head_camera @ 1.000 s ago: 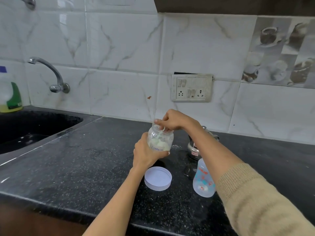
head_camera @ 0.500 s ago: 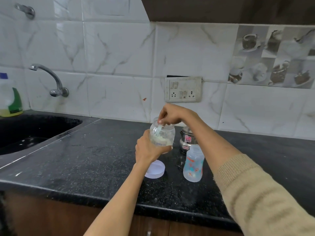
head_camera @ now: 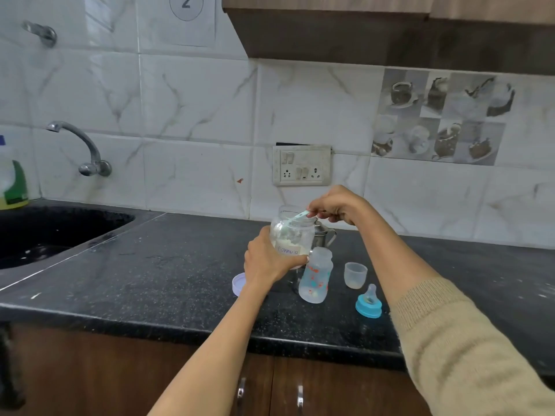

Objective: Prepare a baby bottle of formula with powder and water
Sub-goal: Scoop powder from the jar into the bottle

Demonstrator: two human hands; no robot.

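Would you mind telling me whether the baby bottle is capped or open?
Open: the baby bottle stands upright with a bare neck, its blue teat ring lying apart on the counter.

Quick count of what's out on the black counter (head_camera: pixel 150 283): one clear jar of formula powder (head_camera: pixel 291 238), one light-blue scoop (head_camera: pixel 297 217) poking into it, one open baby bottle (head_camera: pixel 316 276), one pale lilac jar lid (head_camera: pixel 238 283), one clear bottle cap (head_camera: pixel 355 275), one blue ring with a nipple (head_camera: pixel 369 303), one steel pot (head_camera: pixel 322 235) behind the jar. Two hands: left hand (head_camera: pixel 267 261) and right hand (head_camera: pixel 336 205). Far left: one sink (head_camera: pixel 60 232), two taps (head_camera: pixel 81 148) (head_camera: pixel 40 33), one detergent bottle (head_camera: pixel 13 181). One switchboard (head_camera: pixel 301 165) on the wall, two cabinet handles (head_camera: pixel 241 393) (head_camera: pixel 299 396) below.
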